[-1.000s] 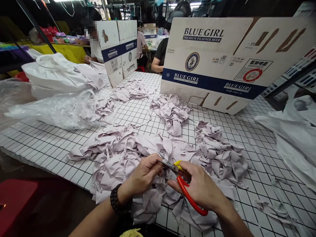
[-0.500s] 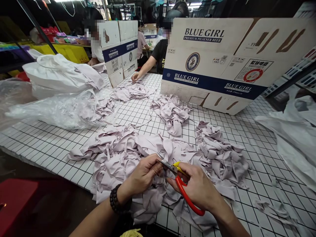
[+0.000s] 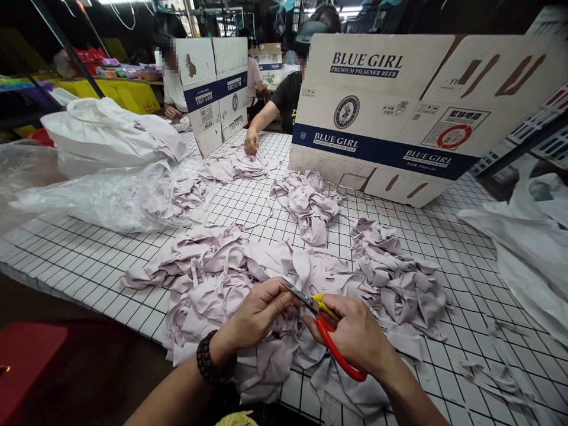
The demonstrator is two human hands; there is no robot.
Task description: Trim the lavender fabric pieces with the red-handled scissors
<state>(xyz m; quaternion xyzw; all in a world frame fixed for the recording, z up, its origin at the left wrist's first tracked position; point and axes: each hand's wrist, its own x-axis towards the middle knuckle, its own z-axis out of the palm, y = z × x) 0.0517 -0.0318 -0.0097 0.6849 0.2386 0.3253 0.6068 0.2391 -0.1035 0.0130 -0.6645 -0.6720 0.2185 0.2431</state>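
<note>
My right hand (image 3: 352, 331) grips a pair of scissors (image 3: 333, 340) with one red and one yellow handle. The metal blades point up and left and look nearly closed. Their tips reach my left hand (image 3: 261, 310), whose thumb and fingers are pinched together, apparently on an edge of pale pinkish fabric; the fingers hide most of what they hold. Both hands are above a wide heap of pale fabric pieces (image 3: 208, 302) on the grid-patterned table (image 3: 133, 307). A second bunch of fabric (image 3: 399, 284) lies right of my right hand.
Another fabric pile (image 3: 310, 204) lies mid-table before a large beer carton (image 3: 381, 106). A smaller carton (image 3: 216, 94) stands far left of it. Plastic bags (image 3: 102, 201) crowd the left side, a white bag (image 3: 528, 236) the right. A co-worker's hand (image 3: 251, 142) touches far fabric.
The scissor blades have drawn closer together, while my hands keep nearly the same place. Across the table the co-worker's hand has shifted slightly right and nearer over the far fabric.
</note>
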